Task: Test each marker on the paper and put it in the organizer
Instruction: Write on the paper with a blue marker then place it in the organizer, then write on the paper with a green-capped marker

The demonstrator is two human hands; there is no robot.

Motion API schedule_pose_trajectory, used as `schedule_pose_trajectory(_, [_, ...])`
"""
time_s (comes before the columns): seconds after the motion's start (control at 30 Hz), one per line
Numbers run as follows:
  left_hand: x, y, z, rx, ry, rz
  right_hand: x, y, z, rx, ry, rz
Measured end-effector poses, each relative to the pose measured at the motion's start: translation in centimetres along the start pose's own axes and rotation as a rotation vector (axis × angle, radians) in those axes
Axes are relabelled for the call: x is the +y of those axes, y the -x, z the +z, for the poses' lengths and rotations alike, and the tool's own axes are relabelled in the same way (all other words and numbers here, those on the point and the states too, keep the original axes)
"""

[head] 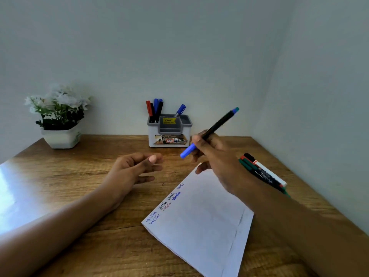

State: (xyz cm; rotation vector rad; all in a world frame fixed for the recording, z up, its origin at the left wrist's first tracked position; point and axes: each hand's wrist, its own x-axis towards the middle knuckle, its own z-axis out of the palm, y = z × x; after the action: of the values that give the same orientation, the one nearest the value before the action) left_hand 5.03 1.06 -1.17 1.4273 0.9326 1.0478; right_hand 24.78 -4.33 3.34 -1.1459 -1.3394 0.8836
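Two bare forearms enter from the bottom edge, nearest the lens. Wooden table (79, 196) fills the lower frame, pale wall behind. White paper (205, 220) lies angled right of centre, short handwritten words in blue, black and red along its left edge. Right hand (215, 156) raised over the paper's far corner, fingers closed round a black-barrelled marker (215, 126), its blue cap pointing down-left, tail end up-right. Left hand (135, 166) hovers above the table, loosely curled, half open, holding nothing. White and grey organizer (169, 130) stands at the back against the wall, several markers upright in it. White flower pot (60, 116) back left. Loose markers (263, 172) lie on the table right of the paper.
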Motion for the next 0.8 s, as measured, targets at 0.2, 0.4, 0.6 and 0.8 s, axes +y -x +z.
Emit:
schedule_pose_trajectory(0.2, [-0.6,-4.6,0.7,0.258,-0.283,0.034,-2.0,-6.6,-4.6,0.046,0.721,-0.059])
schedule_pose_trajectory(0.4, [-1.4,-11.3,2.0,0.417,-0.300,0.025,-4.1,-14.9,-5.8,0.004,1.415,-0.004])
schedule_pose_trajectory(0.6, [-2.1,-13.8,1.9,0.378,-0.244,0.068,-7.6,-18.8,-4.3,-0.135,1.431,0.200])
schedule_pose_trajectory(0.8, [-2.2,-13.8,2.1,0.353,-0.256,0.103,-8.3,-21.2,-6.2,-0.045,1.270,0.174])
